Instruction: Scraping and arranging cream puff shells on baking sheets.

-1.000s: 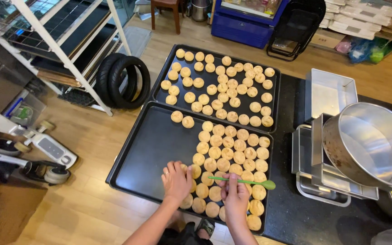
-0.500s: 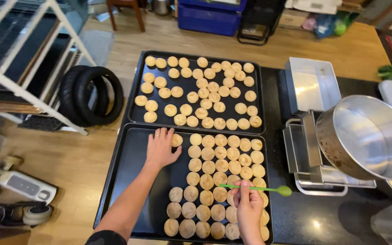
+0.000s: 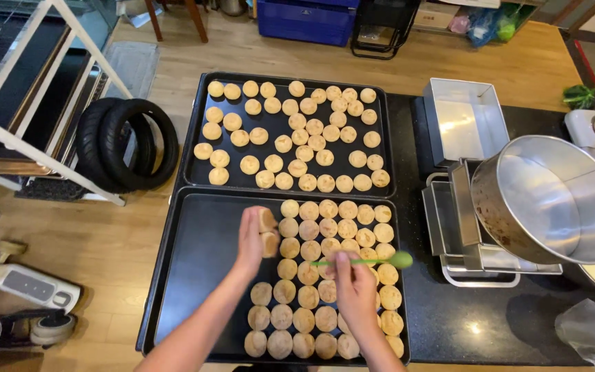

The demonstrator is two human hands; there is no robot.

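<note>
Wooden floor [image 3: 105, 241] around dark tabletop [image 3: 490, 324]; near baking tray [image 3: 194, 275] holds rows of pale dough rounds [image 3: 308, 296]; left hand [image 3: 251, 240] raised over tray, fingers curled around two dough pieces [image 3: 268, 232]; right hand [image 3: 355, 289] fingers pinching green spoon [image 3: 380, 260], rounds right beneath; far tray [image 3: 194, 172] beyond fingers; steel pot [image 3: 552, 200] well right.

Your left hand [image 3: 251, 238] is now lifting two dough rounds [image 3: 268, 232] off the near tray [image 3: 194, 275], where half a second ago it was lying flat on them.
</note>
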